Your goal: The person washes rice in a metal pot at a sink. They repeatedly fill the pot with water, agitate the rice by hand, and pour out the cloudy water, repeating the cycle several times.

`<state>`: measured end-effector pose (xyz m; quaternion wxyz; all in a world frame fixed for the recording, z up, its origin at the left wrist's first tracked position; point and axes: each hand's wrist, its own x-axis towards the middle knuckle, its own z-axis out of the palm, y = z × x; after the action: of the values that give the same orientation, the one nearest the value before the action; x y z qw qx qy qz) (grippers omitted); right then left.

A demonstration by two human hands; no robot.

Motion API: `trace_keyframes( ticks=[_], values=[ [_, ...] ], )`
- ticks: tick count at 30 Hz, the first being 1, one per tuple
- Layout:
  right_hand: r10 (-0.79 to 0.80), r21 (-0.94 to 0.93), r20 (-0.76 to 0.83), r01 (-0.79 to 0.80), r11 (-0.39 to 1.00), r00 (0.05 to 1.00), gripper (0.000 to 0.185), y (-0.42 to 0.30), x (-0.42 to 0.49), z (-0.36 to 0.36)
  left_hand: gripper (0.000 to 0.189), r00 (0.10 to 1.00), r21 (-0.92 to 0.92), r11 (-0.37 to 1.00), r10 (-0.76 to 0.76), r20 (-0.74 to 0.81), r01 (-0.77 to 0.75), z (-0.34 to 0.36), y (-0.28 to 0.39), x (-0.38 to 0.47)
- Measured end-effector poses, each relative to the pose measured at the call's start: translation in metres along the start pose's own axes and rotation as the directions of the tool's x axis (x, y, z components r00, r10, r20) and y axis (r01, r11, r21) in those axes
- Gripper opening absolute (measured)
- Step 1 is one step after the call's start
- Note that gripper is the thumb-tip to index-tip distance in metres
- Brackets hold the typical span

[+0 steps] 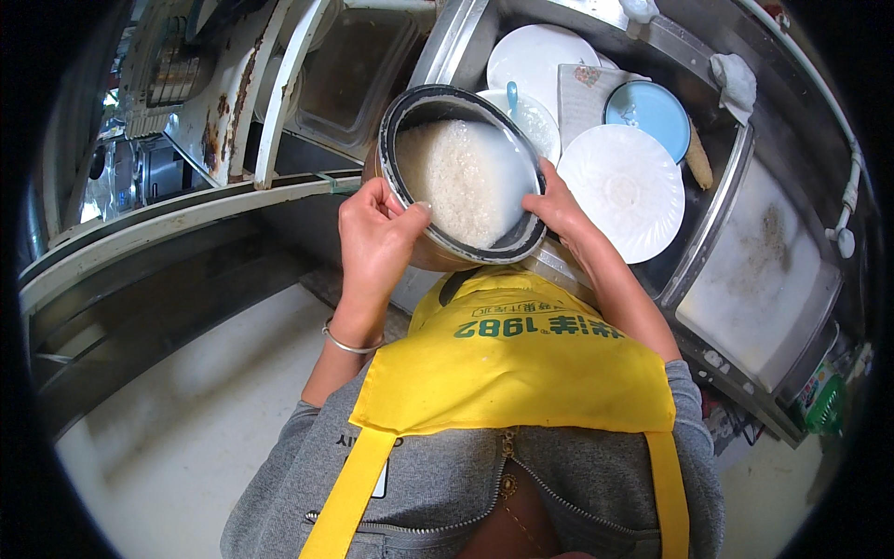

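Note:
In front of me I hold a deep pot (392, 164) with a black rim, tilted to the right. Inside lie wet white rice grains (450, 185), with cloudy water (504, 157) pooled on the low right side. My left hand (380, 234) pinches the rim at the near left, thumb on top. My right hand (562, 209) grips the right side of the rim; some of its fingers are hidden behind the pot. Just beyond the pot's right side, a white bowl (541, 133) in the sink holds a light blue spoon (512, 98).
The metal sink (457, 45) also contains white plates (621, 195), a blue dish (649, 115) and a tan elongated object (698, 157). Farther right are a whitish basin (758, 258) and a pipe (851, 185). A rusty white rack (269, 112) and a clear plastic container (356, 77) stand left.

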<state>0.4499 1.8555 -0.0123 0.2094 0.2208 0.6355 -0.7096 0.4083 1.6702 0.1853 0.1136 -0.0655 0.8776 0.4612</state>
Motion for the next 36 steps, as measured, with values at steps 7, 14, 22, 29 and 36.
trace_keyframes(
  ticks=[7,14,22,29,36],
  values=[
    [0.012,-0.053,0.000,-0.012,0.999,1.000,0.087,0.0050,0.0038,-0.0010,0.019,0.999,0.041,0.999,0.023,0.034,-0.025,-0.0002,-0.0008,0.0001],
    [0.030,-0.060,0.020,-0.029,0.998,0.999,0.088,-0.0003,0.0007,-0.0023,0.027,1.000,0.016,1.000,0.009,0.010,-0.009,0.0028,0.0017,-0.0009],
    [0.010,-0.077,0.021,-0.008,0.997,1.000,0.089,-0.0010,0.0006,-0.0028,0.028,1.000,0.028,0.999,0.021,0.005,-0.021,0.0049,0.0058,-0.0033],
    [0.024,-0.086,0.022,-0.022,0.996,0.999,0.089,0.0000,0.0030,-0.0026,0.028,0.999,0.048,0.998,0.036,0.002,-0.036,0.0049,0.0025,-0.0032],
    [0.037,-0.112,0.025,-0.034,0.993,0.999,0.089,0.0009,0.0048,-0.0035,0.028,0.999,0.046,0.998,0.053,0.007,-0.053,0.0080,0.0057,-0.0048]
  ],
)
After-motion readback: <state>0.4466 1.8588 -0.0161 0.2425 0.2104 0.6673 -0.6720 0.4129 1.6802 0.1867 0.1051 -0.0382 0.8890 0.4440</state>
